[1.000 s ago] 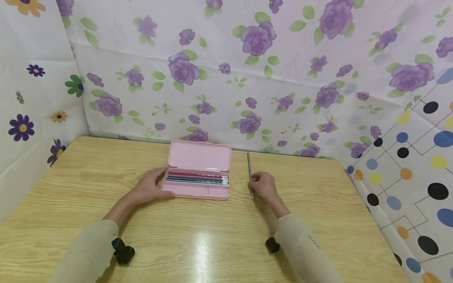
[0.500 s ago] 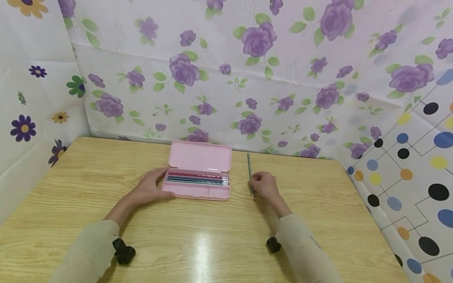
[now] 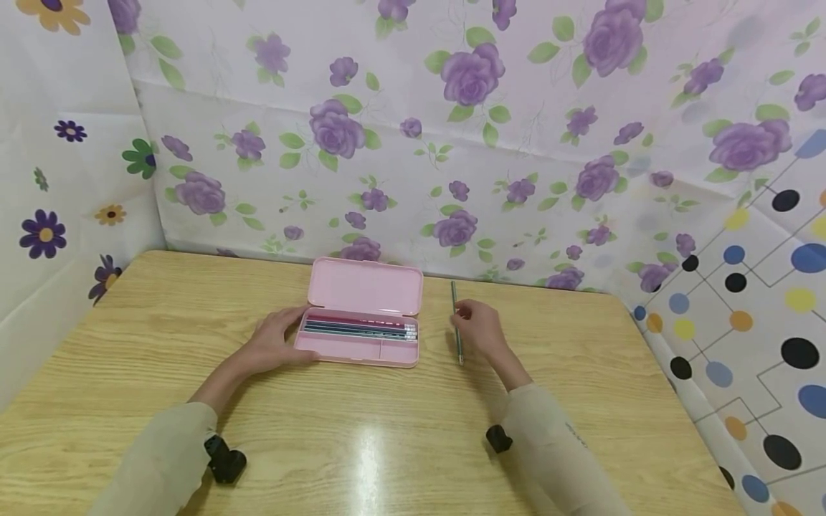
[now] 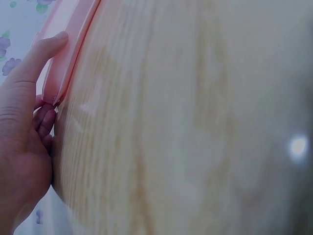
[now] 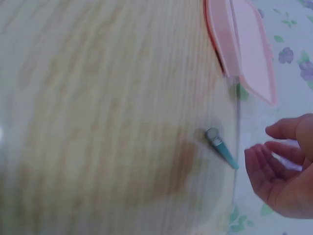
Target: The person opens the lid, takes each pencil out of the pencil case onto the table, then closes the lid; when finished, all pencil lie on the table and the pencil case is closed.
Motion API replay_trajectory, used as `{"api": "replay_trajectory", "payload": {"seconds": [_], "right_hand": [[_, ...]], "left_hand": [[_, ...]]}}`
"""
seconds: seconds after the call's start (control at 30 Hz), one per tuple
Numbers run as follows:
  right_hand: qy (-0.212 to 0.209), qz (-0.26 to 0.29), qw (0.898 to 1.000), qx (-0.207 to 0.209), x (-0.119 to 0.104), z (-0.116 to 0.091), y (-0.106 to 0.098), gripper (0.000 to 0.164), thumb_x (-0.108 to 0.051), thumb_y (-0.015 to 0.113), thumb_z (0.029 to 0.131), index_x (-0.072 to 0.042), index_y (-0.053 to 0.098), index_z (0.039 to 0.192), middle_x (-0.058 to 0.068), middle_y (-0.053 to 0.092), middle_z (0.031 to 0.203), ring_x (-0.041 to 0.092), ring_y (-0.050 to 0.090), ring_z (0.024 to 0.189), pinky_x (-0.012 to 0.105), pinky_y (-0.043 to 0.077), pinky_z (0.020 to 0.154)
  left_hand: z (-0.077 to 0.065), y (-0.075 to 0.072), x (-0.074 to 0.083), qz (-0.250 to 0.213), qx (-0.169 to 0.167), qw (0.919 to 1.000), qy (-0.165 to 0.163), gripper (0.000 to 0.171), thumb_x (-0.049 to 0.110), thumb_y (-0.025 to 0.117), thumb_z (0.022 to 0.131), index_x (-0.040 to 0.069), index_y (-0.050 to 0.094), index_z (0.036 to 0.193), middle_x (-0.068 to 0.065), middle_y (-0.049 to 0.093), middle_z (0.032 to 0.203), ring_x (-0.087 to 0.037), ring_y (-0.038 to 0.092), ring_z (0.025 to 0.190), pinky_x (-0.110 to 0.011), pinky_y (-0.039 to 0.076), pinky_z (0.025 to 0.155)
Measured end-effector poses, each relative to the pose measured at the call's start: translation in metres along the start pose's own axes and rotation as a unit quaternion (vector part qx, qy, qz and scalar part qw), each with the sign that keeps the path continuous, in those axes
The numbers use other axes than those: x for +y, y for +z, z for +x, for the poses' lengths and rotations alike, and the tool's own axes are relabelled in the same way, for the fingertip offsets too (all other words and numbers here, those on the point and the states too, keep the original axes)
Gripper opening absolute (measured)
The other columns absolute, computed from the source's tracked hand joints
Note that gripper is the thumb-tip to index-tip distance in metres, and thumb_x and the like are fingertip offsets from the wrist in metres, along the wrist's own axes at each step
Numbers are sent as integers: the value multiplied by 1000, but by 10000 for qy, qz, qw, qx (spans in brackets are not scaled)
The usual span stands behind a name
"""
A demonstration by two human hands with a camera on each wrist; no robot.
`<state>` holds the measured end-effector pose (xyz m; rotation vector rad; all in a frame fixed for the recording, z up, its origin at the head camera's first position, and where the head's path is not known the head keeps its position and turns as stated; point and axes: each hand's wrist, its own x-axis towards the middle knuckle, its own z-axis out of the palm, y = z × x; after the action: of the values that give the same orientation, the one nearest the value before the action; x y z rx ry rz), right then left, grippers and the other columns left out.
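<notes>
Forward goes the person's right hand (image 3: 479,328), a little farther along the lone green pencil (image 3: 459,345) than half a second ago, while that pencil lies in nearly the same spot on the bench (image 3: 290,437). Its thumb and fingers stand apart with nothing pinched between them, and from the right wrist a gap shows between the fingertips and the pencil. The pencil points away from the person, its metal-capped end nearest them, to the right of the pink pencil case (image 3: 342,347) and well apart from it.

Over at the case, the left hand (image 3: 271,345) looks the same as before: it grips the left end, thumb on the front wall, fingers curled round the corner. The case sits open, its lid (image 3: 365,287) tipped back toward the flowered cloth (image 3: 387,172) behind the bench. Several dark pencils (image 3: 355,330) and a red one (image 3: 348,319) lie side by side in the rear compartment, eraser ends to the right. Both arms wear pale sleeves (image 3: 158,451), with a small black device (image 3: 226,462) by each forearm.
</notes>
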<state>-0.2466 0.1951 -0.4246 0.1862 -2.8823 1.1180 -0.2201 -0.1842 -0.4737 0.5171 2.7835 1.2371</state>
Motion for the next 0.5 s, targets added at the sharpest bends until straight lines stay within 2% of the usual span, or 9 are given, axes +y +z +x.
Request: {"api": "replay_trajectory", "payload": {"seconds": [0.13,0.4,0.5], "right_hand": [[-537,-23,9982,-279,-11,4,4,27,1,63,88,9,65,114,16,69,97,29,65,92,37,53,80],[-1149,-51,9904,-769,-33,9,22,22,1,65,90,4,69,112,13,70,102,26,66,96,36,53,82],[-1360,-115,9857,-984,-43,10,30,22,-3,65,91,3,70,112,12,71,103,25,66,96,35,53,82]], "left_hand": [[0,1,1,1,6,10000,25,97,40,83,71,0,37,147,-25,40,144,-47,29,131,-65,18,103],[1,1,0,-8,24,10000,54,95,40,83,71,2,39,146,-24,42,143,-46,31,131,-64,19,103],[1,0,-1,-41,66,9998,159,94,39,83,71,1,40,145,-25,43,142,-46,33,130,-64,21,102]]}}
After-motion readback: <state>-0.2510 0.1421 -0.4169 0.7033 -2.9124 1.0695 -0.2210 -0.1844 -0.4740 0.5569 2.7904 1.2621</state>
